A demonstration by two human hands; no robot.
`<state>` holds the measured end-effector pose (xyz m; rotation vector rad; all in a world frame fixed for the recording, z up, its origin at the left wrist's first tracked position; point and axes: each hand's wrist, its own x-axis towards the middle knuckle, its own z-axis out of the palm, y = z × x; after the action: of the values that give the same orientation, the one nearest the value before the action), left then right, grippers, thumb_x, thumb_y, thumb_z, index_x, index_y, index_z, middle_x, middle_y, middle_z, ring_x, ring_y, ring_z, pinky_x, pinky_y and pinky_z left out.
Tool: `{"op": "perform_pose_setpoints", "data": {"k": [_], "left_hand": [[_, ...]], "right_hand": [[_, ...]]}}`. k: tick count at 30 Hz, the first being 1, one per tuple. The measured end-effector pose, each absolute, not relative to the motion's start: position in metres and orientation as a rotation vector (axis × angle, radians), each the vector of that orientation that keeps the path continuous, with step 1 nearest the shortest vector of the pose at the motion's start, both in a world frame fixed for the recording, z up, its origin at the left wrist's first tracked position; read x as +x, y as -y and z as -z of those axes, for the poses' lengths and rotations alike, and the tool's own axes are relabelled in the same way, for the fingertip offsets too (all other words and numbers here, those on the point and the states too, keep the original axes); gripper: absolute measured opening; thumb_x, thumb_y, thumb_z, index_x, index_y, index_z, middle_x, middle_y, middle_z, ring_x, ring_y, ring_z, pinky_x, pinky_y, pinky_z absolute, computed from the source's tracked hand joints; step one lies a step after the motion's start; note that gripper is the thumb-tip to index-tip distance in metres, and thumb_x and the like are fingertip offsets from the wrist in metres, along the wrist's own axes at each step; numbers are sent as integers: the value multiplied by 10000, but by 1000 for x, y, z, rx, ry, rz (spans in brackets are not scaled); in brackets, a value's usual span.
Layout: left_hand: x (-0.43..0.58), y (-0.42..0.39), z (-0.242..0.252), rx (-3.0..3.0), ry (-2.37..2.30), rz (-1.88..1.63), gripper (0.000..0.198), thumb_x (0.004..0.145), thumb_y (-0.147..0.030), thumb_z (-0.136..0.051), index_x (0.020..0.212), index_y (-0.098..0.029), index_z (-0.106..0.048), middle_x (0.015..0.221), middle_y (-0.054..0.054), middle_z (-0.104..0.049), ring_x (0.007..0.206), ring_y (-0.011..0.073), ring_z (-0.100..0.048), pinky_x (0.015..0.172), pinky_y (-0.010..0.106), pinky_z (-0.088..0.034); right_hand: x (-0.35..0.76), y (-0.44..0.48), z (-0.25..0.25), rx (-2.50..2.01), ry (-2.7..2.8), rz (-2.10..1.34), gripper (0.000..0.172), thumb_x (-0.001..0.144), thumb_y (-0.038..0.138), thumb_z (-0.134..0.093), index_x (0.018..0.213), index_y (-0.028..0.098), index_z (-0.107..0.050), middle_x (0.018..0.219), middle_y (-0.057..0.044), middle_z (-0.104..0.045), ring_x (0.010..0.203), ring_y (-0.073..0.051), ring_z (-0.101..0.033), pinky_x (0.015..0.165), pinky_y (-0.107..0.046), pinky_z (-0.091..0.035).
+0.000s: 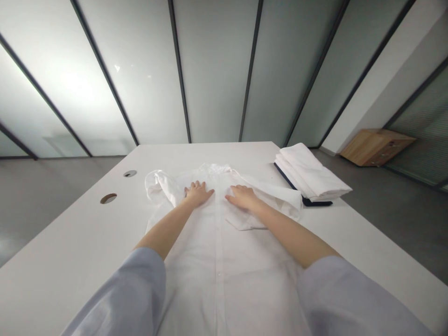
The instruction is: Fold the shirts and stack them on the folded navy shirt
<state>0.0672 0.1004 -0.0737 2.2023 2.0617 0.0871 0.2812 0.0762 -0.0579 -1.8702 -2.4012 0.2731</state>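
A white button-front shirt (219,261) lies spread out on the white table, its collar toward the far end and its button strip running down the middle. My left hand (199,193) rests flat on the upper chest, left of the button strip, with fingers spread. On the other side of the strip, my right hand (242,197) lies on the fabric with its fingers extended. Neither hand grips the cloth. The left sleeve is bunched near the shoulder, and the right sleeve is folded back over the shirt beside my right forearm.
A stack of folded white cloth (310,173) sits on a dark flat board (318,203) at the table's right edge. Two round holes show in the table (80,242) at the left. Beyond stand frosted glass panels and a wooden cabinet (374,147).
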Motion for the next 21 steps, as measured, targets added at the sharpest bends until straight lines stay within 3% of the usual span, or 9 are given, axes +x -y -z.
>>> {"op": "perform_pose_setpoints", "data": {"k": [5, 8, 12, 15, 18, 21], "left_hand": [[58, -105, 87, 2233, -2095, -140, 734, 863, -673, -280, 1439, -224, -363, 1545, 173, -249, 1407, 398, -194, 1053, 661, -178], [54, -108, 83, 2295, -2091, -196, 685, 874, -634, -312, 1400, -205, -412, 1496, 177, -340, 1374, 369, -273, 1070, 607, -204], [59, -102, 72, 2424, -2103, -323, 522, 891, -485, -395, 1295, -174, -506, 1375, 164, -474, 1279, 316, -403, 1055, 472, -295], [62, -93, 71, 2411, -2094, -277, 442, 893, -433, -407, 1238, -193, -546, 1318, 142, -515, 1220, 306, -455, 980, 434, -374], [55, -87, 77, 2380, -2056, -247, 468, 912, -480, -371, 1271, -222, -525, 1355, 129, -493, 1241, 300, -449, 1002, 438, -354], [45, -84, 82, 2415, -2008, -184, 517, 930, -505, -327, 1356, -241, -451, 1469, 118, -395, 1332, 292, -368, 1070, 454, -275]], "right_hand": [[290, -63, 79, -2050, 2376, -283, 708, 884, 687, -307, 1452, 265, -347, 1562, -144, -204, 1403, -409, -167, 1033, -690, -153], [291, -72, 80, -2026, 2389, -305, 699, 900, 661, -304, 1483, 275, -290, 1583, -118, -148, 1423, -392, -113, 1059, -678, -115], [290, -89, 78, -1932, 2391, -289, 612, 919, 584, -361, 1439, 261, -383, 1563, -111, -229, 1419, -367, -166, 1072, -659, -137], [299, -108, 73, -1778, 2331, -384, 508, 887, 455, -519, 1340, 225, -511, 1477, -115, -407, 1364, -303, -333, 1101, -519, -241], [327, -138, 58, -1677, 2190, -541, 428, 865, 307, -550, 1274, 184, -569, 1338, -103, -563, 1223, -213, -516, 1041, -324, -361], [368, -172, 36, -1758, 1767, -371, 416, 858, 276, -498, 1244, 151, -591, 1352, -132, -538, 1268, -233, -470, 1059, -342, -333]]}}
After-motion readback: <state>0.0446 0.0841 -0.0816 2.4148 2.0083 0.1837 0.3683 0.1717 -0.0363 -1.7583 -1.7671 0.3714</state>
